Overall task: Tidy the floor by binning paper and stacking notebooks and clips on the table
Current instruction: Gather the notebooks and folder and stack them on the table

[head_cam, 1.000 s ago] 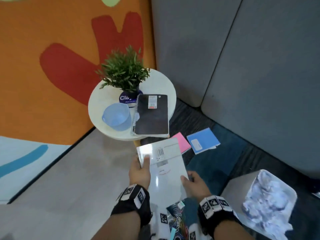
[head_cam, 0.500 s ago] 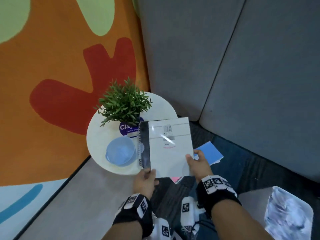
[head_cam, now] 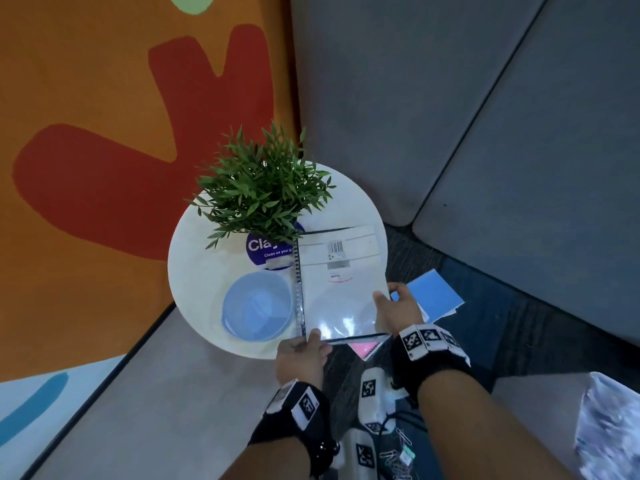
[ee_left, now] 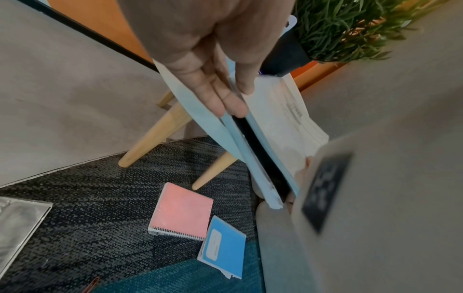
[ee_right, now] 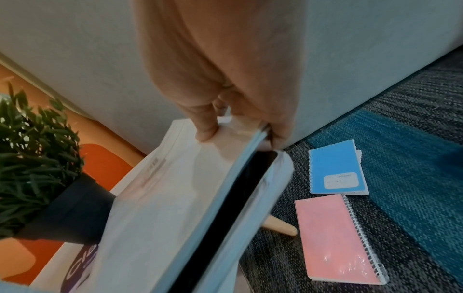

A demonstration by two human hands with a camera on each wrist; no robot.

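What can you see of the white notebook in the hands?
The white notebook has a glossy, plastic-wrapped cover with a barcode label and a grey strip near its far end. It lies nearly flat over the black notebook on the round table, beside the blue bowl and in front of the plant. Its near edge overhangs the table rim. The left hand pinches the near left corner; the right hand grips the right edge.
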